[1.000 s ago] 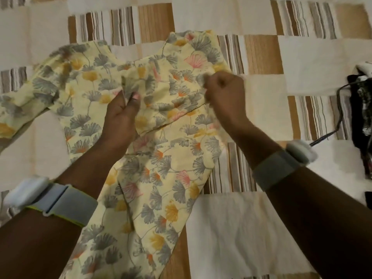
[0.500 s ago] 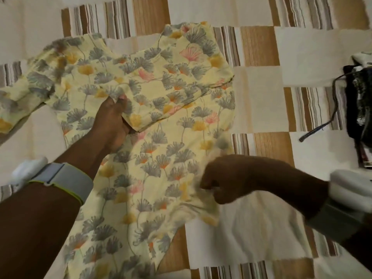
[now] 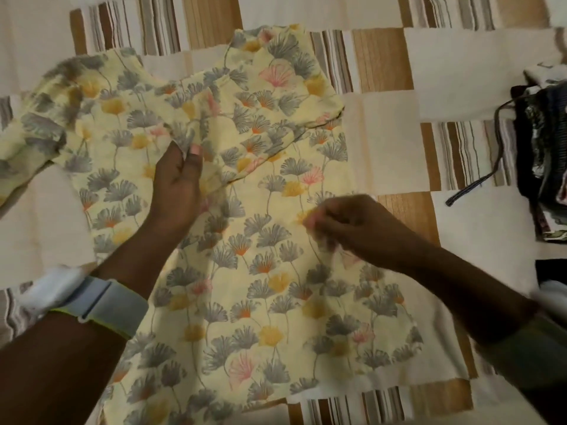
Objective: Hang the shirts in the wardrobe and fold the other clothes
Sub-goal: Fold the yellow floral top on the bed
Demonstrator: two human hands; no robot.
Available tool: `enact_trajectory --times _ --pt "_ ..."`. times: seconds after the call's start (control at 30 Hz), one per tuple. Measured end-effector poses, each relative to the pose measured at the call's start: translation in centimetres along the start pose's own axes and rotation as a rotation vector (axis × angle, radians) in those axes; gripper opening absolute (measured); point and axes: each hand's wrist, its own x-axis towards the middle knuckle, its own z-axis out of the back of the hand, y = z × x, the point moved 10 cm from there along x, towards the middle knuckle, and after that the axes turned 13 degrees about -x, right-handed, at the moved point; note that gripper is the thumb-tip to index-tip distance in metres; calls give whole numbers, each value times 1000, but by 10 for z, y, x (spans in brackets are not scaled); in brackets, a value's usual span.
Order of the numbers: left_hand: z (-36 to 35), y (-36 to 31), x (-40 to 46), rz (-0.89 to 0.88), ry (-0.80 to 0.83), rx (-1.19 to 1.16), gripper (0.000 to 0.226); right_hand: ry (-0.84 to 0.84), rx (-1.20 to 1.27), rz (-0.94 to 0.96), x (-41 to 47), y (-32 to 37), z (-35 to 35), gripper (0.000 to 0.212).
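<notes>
Pinching the floral garment, both hands grip cloth; right hand has moved up from its edge, left hand stays.

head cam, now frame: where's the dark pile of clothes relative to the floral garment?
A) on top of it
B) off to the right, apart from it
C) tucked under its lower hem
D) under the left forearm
B: the dark pile of clothes sits at the right edge of the frame on the patchwork cover, with bare cover between it and the floral garment.
</notes>
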Motion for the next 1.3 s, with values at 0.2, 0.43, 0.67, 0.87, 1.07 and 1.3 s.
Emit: enact_trajectory --times 0.2,0.43,0.67,0.87,1.07,1.3 --pt "-94 -41 -65 -499 480 600 56 -226 1136 -94 89 1 19 80" --pt "-149 -60 -95 -511 616 670 43 -157 1313 -65 92 -35 6 77" --pt "-210 -81 25 -668 714 958 57 -338 1007 -247 76 -67 4 49" --pt "-229 -44 81 -642 829 1047 74 -420 637 -301 68 -68 9 41" --pt "-222 -46 90 -735 595 1153 73 -349 934 -419 41 -86 -12 22" --pt "-222 -44 95 -767 542 1153 73 -506 781 -499 3 -94 -13 15"
